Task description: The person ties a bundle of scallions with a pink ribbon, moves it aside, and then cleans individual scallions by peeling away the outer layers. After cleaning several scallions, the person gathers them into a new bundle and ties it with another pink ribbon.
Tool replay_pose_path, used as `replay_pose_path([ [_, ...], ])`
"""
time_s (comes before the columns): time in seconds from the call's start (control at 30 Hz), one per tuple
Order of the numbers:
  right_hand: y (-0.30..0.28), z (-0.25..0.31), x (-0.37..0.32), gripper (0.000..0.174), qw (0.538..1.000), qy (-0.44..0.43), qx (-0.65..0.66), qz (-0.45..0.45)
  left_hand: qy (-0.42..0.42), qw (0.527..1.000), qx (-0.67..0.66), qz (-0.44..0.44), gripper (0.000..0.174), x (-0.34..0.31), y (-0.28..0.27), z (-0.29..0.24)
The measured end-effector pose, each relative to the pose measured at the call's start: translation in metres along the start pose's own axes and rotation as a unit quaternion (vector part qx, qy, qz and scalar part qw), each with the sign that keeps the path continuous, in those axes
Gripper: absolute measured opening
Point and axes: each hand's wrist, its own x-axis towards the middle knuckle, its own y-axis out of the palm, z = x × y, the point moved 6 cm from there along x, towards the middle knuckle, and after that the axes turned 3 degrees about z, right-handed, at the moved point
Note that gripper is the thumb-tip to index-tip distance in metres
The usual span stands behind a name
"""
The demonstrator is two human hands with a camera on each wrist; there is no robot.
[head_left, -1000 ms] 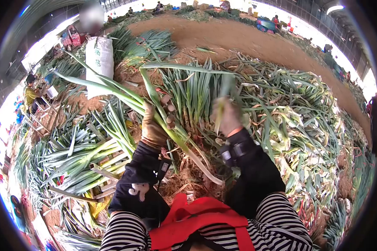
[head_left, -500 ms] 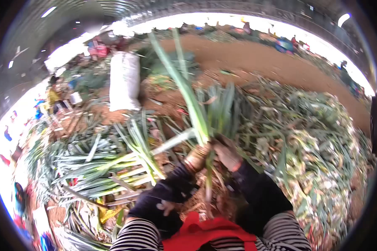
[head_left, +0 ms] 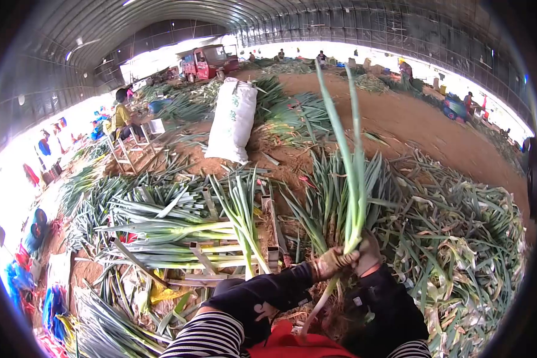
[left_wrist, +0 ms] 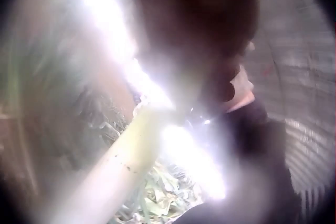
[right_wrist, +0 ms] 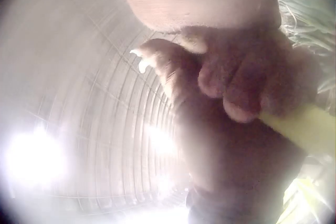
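Observation:
Both gloved hands meet around one long green onion (head_left: 355,209) in the head view, its green leaves pointing up and its pale root end down toward the lap. My left hand (head_left: 334,262) grips the stalk from the left. Against it, my right hand (head_left: 367,253) has its fingers curled at the same stalk. The right wrist view has those bent fingers (right_wrist: 239,95) close up, the pale stem (right_wrist: 304,127) coming out beneath them. Blurred glare fills much of the left wrist view, where the white shank (left_wrist: 115,166) runs down to the lower left.
A bunch of green onions (head_left: 322,203) stands just beyond the hands. More green onions (head_left: 241,221) lie across a metal frame (head_left: 206,256) at left. A heap of stripped leaves (head_left: 453,238) spreads at right. Farther off are a white sack (head_left: 232,119) and a seated person (head_left: 124,116).
The green onion has swung from leaning left to nearly upright. My right hand, earlier apart with a leaf, has come against my left hand at the stalk. The head view has tilted up and turned left.

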Motion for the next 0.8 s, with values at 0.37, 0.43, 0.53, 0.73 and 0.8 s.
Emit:
replay_pose_path([
  [0.37,-0.112,-0.136,0.002,0.038,0.608,0.141,0.677,-0.389,-0.027,0.993,0.089,-0.074,0.016,-0.032,-0.038,-0.029],
  [0.43,-0.139,-0.181,-0.018,0.059,0.509,0.138,0.765,-0.37,-0.008,0.988,-0.088,-0.126,0.017,-0.03,-0.064,-0.021],
  [0.53,-0.119,-0.179,-0.027,0.059,0.601,0.234,0.67,-0.368,0.106,0.981,-0.034,-0.157,0.043,-0.036,-0.091,-0.039],
  [0.73,-0.013,-0.066,-0.023,0.037,0.829,0.33,0.451,0.037,0.155,0.943,-0.264,-0.13,0.044,-0.041,-0.119,-0.062],
  [0.8,0.017,-0.041,-0.03,0.038,0.852,0.286,0.405,0.171,0.203,0.929,-0.298,-0.084,0.044,-0.045,-0.123,-0.077],
])
